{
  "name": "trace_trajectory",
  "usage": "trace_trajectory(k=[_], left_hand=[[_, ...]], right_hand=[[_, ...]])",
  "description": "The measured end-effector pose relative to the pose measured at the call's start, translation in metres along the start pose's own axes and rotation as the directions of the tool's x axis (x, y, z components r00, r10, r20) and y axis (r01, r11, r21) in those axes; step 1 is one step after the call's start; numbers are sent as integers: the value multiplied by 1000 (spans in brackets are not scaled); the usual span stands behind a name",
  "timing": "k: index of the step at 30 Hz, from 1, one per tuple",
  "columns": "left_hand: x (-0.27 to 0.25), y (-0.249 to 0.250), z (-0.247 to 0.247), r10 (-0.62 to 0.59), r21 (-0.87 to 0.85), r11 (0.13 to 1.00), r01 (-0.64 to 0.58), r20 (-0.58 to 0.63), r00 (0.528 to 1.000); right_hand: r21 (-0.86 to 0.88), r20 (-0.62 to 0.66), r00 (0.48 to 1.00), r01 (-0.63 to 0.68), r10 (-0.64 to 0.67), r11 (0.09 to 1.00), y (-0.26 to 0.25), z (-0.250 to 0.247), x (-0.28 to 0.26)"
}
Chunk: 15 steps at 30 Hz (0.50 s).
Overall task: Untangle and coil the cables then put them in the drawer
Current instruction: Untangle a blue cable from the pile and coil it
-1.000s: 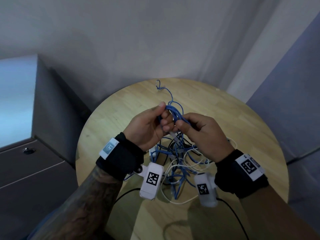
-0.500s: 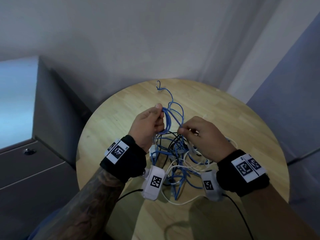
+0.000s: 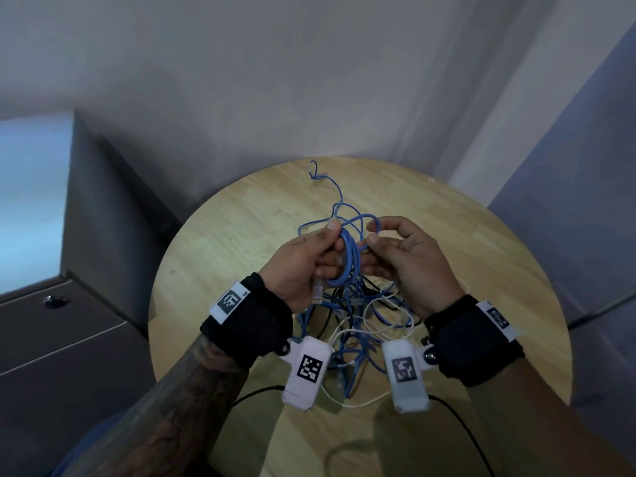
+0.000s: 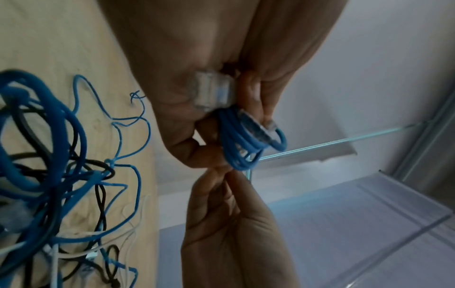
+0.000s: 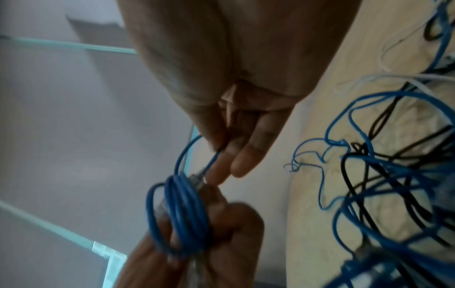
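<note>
Raised since the earlier frame: both hands, now closer together above the tangle. Left hand (image 3: 303, 266): fingers curled round blue cable coil (image 3: 347, 266), clear plug (image 3: 317, 290) hanging below the palm. Right hand (image 3: 409, 263): thumb and forefinger pinching that cable's free strand beside the coil. Remaining cables (image 3: 358, 325): beneath both wrists on round wooden table (image 3: 220, 256).

I see a round, light wooden desk (image 3: 481, 270) standing in a corner. A tangle of blue, black and white cables (image 3: 358, 321) lies on it near my edge. One thin blue strand (image 3: 335, 187) trails from the heap toward the far rim, ending in a small curl. A black cord (image 3: 457, 421) crosses the near edge.
</note>
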State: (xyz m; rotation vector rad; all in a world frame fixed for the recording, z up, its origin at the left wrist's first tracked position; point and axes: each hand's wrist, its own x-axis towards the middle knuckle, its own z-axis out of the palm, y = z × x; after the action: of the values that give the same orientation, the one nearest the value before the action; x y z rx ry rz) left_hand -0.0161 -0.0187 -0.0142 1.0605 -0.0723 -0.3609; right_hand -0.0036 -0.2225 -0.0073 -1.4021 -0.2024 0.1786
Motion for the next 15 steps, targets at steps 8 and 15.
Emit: trace_trajectory(k=[8,15], left_hand=[[-1,-3,6,85,-71,993,-94,-114,990],[1,-14,11,113,144,984,-105,-52,992]], right_hand=[[-187,-33,997,64,-72,980,12,19,-5],[-230,-164,967,157,-197,960,-3,22,-12]])
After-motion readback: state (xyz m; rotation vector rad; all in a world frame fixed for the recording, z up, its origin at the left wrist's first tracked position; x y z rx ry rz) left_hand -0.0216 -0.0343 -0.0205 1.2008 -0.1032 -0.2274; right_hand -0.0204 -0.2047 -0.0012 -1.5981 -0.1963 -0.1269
